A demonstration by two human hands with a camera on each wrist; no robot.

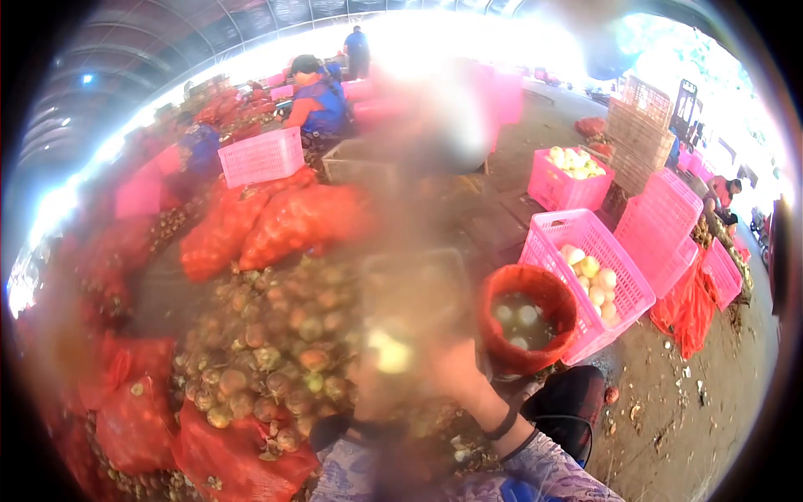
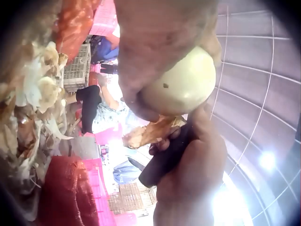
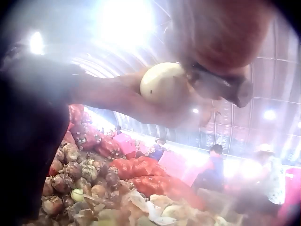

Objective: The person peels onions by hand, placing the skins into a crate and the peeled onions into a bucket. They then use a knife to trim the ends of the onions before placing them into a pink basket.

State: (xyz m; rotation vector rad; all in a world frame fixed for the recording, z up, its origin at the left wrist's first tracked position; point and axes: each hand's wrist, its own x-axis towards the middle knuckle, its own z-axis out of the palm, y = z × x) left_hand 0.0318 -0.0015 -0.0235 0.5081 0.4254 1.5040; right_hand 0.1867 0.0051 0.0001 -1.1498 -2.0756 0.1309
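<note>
In the left wrist view, my left hand (image 2: pixel 160 52) grips a peeled, pale onion (image 2: pixel 190 84) with a small dark spot. A strip of brown skin (image 2: pixel 150 133) hangs beside it. My right hand (image 2: pixel 195 162) holds a tool by its thick dark handle (image 2: pixel 164 162), right at the onion; its working end is hidden. From the right wrist, the handle (image 3: pixel 230 89) sticks out under my right hand (image 3: pixel 218 35), and the onion (image 3: pixel 162 84) lies in my left fingers. A blur covers much of both hands in the head view, around the onion (image 1: pixel 391 353).
A heap of unpeeled onions (image 1: pixel 268 343) lies at left, with red mesh sacks (image 1: pixel 293 222) around it. On the right stand a red bucket (image 1: pixel 527 360) holding peeled onions in water and a pink crate (image 1: pixel 623 289) of peeled onions. A person (image 1: pixel 322 105) sits farther back.
</note>
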